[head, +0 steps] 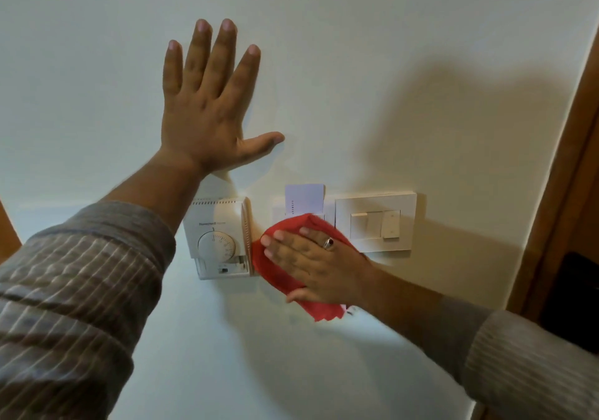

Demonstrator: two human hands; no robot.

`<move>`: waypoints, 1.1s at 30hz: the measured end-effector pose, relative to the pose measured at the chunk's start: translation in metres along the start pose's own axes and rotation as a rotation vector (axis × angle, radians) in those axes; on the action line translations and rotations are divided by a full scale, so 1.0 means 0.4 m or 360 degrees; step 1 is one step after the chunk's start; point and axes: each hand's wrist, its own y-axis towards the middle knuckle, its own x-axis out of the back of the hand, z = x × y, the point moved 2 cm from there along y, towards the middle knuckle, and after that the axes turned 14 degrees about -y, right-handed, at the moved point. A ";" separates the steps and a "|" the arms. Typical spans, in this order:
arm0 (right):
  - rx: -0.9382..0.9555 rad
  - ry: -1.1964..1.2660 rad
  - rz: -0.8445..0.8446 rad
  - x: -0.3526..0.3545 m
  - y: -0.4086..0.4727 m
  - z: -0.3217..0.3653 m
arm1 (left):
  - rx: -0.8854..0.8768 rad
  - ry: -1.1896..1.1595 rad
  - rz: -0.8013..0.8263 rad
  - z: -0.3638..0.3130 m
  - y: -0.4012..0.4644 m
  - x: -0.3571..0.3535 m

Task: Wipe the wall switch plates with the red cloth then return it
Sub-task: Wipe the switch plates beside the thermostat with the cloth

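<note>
The right hand (311,264) lay flat on the red cloth (285,270), its fingers (282,241) straight and close together, pressing the fabric against the wall rather than pinching it. The thumb was hidden under the palm side, so I could not tell whether it hooked the cloth's lower edge. The cloth covered most of the key-card holder plate (278,207), from whose slot a pale card (304,197) stood up above the fabric. The cloth's left margin touched, or very nearly touched, the side of the thermostat (220,238).

The relation that mattered was sideways. The light switch plate (376,222) sat just to the right of the cloth, at about the same height, with its long axis running horizontally along the wall. It lay on the wrist side of the right hand, so the fingers pointed away from it, up and to the left. Reaching it would probably call for a drag to the right, led by the heel of the hand, with the cloth's trailing corner likely to fold.

The left hand (207,105) rested on the bare wall (389,63) well above the thermostat, palm down, fingers spread wide apart and holding nothing. It was farther from the switch plate, so the right hand seemed the one to carry the wipe across.
</note>
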 end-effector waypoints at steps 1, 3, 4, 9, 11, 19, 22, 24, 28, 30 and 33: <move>0.0151 0.0027 -0.0013 -0.007 -0.003 -0.020 | -0.0003 -0.0001 -0.0001 0.000 -0.001 0.001; 0.0349 0.0132 -0.0018 -0.017 -0.003 -0.060 | -0.0016 -0.0008 -0.0005 0.000 -0.001 0.004; 0.0394 0.0167 -0.0026 -0.020 -0.002 -0.077 | -0.0017 -0.0009 -0.0006 0.001 0.000 0.005; -0.0036 0.0123 -0.0142 -0.011 -0.022 -0.079 | 0.0008 -0.0001 -0.0007 0.002 -0.005 -0.001; -0.0385 0.0038 -0.0097 -0.002 -0.029 -0.043 | 0.0021 -0.0005 0.0002 0.002 -0.006 -0.002; -0.0499 0.0009 0.0052 -0.003 -0.058 0.050 | 0.0017 -0.0009 0.0013 0.000 -0.006 -0.005; 0.0077 0.0045 0.0027 -0.023 -0.091 -0.010 | 0.0035 -0.0002 0.0039 0.000 -0.004 -0.006; 0.0216 0.0106 0.0004 -0.025 -0.092 -0.047 | 0.0026 0.0009 0.0023 0.003 -0.005 -0.007; -0.0270 0.0057 -0.0165 -0.003 -0.095 -0.078 | 0.0026 0.0032 0.0005 0.004 -0.005 -0.008; -0.0447 0.0019 -0.0119 0.000 -0.085 -0.057 | 0.0030 0.0040 0.0009 0.002 -0.006 -0.005; -0.0511 0.0054 -0.0075 0.007 -0.039 -0.027 | 0.0036 0.0032 0.0007 -0.002 -0.004 -0.004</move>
